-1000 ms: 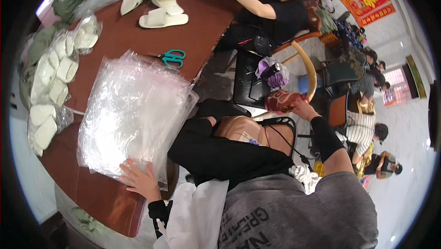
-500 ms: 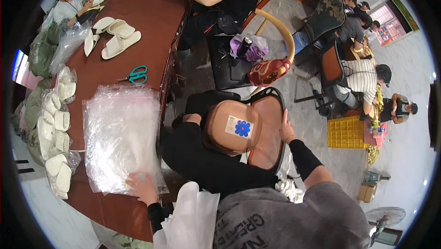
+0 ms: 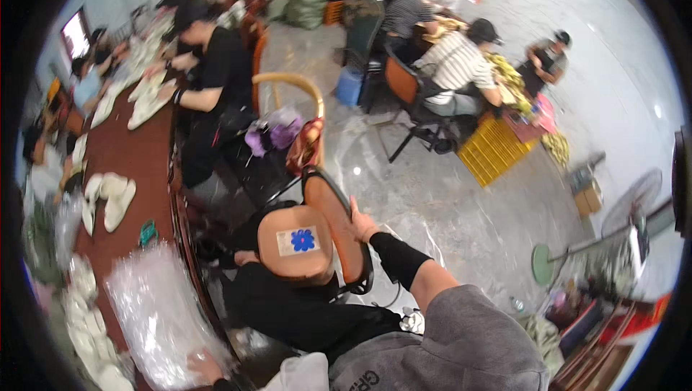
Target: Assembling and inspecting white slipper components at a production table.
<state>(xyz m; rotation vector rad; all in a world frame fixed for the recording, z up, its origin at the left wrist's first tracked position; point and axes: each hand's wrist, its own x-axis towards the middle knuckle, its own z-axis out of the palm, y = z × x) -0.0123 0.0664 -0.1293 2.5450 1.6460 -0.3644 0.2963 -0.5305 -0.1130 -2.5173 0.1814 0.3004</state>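
Observation:
My left hand [image 3: 205,368] lies on the lower end of a stack of clear plastic bags [image 3: 162,312], its fingers apart and a little blurred. The stack covers the near part of the brown table [image 3: 137,167]. With my right hand [image 3: 362,221] I hold the outer edge of an orange-brown chair [image 3: 337,221] with a black frame; some of the fingers are hidden. Against this chair is a brown plastic stool [image 3: 277,231] with a blue flower label. Teal-handled scissors [image 3: 148,232] lie just beyond the bags, and pale slippers [image 3: 115,200] farther up.
Bagged slippers [image 3: 90,326] line the table's left side. A person in black [image 3: 220,67] handles slippers farther along. Ahead stands a wooden-armed chair [image 3: 317,95] with bags on it. Across the grey floor [image 3: 425,189] are a yellow crate [image 3: 497,149], seated people and a fan [image 3: 634,200].
The view has swung to the right and up, bringing more of the room into sight. My left hand stays on the bags and my right hand on the chair's edge.

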